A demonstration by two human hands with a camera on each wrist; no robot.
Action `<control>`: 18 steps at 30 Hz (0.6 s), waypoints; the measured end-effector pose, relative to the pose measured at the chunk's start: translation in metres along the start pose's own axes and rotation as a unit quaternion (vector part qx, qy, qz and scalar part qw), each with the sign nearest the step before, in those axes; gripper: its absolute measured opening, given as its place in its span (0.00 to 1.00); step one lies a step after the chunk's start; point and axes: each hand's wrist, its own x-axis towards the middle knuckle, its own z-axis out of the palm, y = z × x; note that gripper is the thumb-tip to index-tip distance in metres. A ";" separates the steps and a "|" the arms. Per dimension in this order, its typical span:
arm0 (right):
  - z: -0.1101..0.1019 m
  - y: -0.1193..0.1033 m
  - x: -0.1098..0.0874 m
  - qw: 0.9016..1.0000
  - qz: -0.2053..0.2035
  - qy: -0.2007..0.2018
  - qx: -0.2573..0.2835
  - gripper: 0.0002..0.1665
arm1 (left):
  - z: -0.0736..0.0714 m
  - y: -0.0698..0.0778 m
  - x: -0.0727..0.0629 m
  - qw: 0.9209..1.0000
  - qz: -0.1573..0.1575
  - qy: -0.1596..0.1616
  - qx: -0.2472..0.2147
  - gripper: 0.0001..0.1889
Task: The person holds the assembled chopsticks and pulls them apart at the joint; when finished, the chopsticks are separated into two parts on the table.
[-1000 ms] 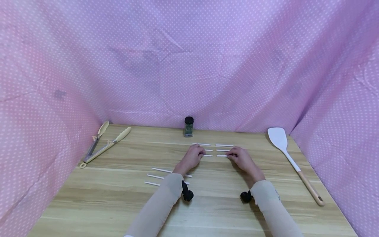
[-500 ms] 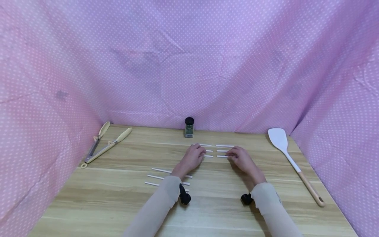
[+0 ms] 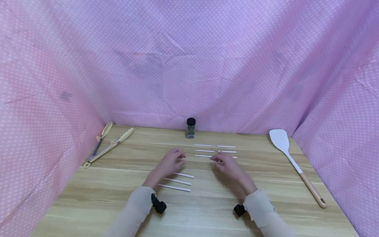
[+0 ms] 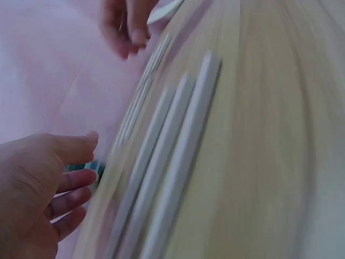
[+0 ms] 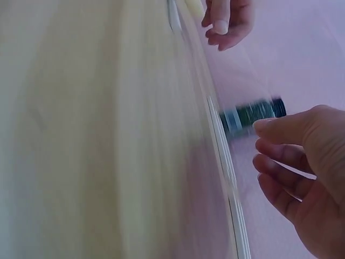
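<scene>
My left hand (image 3: pixel 169 163) hovers over three long white sticks (image 3: pixel 177 188), its fingers loosely bent and holding nothing. Those sticks lie roughly parallel on the wooden table, partly covered by the hand and wrist; their shafts (image 4: pixel 183 135) also show in the left wrist view. Further back are short white sticks in two columns, a left column (image 3: pixel 204 151) and a right column (image 3: pixel 226 146), three to each. In front of them my right hand (image 3: pixel 229 166) is raised, relaxed and holding nothing; it hides part of the nearest row.
A black-capped spice jar (image 3: pixel 190 129) stands behind the short sticks. Cream-tipped tongs (image 3: pixel 106 149) lie spread at the left. A white spatula (image 3: pixel 279 140) with a wooden handle lies at the right. Pink dotted cloth (image 3: pixel 189 65) encloses the back and sides.
Both hands have left the short sticks. My left hand has moved left and nearer, over the long sticks; my right hand has shifted left and slightly nearer. The short sticks stay in place.
</scene>
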 end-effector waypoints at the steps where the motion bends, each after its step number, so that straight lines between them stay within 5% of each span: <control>1: 0.003 -0.005 0.001 1.000 -0.001 -0.007 0.004 0.14 | -0.004 -0.006 -0.006 1.000 -0.016 -0.001 -0.006 0.10; 9: 0.030 -0.040 0.006 0.998 -0.018 -0.059 0.016 0.13 | -0.034 -0.047 -0.050 0.998 -0.033 0.025 -0.050 0.07; 18: 0.054 -0.053 0.011 0.994 -0.019 -0.106 0.020 0.11 | -0.047 -0.060 -0.066 0.998 -0.031 -0.011 -0.053 0.05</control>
